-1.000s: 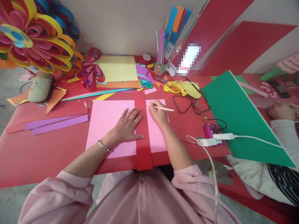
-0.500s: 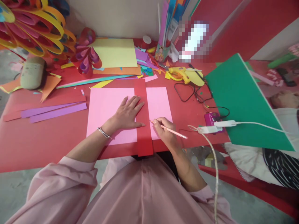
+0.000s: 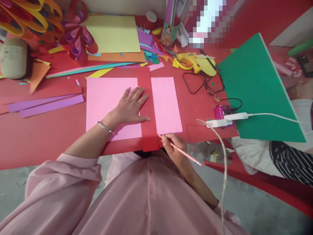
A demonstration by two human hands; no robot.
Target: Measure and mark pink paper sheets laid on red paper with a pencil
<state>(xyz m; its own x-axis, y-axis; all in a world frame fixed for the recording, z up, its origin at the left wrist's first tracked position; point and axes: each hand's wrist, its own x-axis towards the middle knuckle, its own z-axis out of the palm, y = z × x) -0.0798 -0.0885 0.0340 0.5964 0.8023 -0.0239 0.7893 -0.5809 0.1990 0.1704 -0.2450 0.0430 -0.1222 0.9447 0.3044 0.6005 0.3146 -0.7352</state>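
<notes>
A pink sheet of paper (image 3: pixel 107 94) lies on the red table near its front edge. Across it, running front to back, is a red paper strip (image 3: pixel 149 130) that overhangs the table's near side a little. My left hand (image 3: pixel 130 106) rests flat with spread fingers, pressing on the strip and the sheet to its left. In my right hand (image 3: pixel 174 147) is a pink pencil (image 3: pixel 186 155), its tip at the strip's right edge by the sheet's near border. Faint lines show on the pink paper right of the strip.
A yellow glue gun (image 3: pixel 193 60) with a black cord lies behind, right of the sheet. A green board (image 3: pixel 261 94) leans at right beside white plugs (image 3: pixel 217 123). Purple strips (image 3: pixel 51 106) lie left; paper scraps and a yellow sheet (image 3: pixel 112 34) are at the back. Another person sits at right.
My right hand has drawn the pencil toward me along the strip's edge, from mid-sheet to its near border. My left hand stays on the strip. The camera view has tilted down slightly.
</notes>
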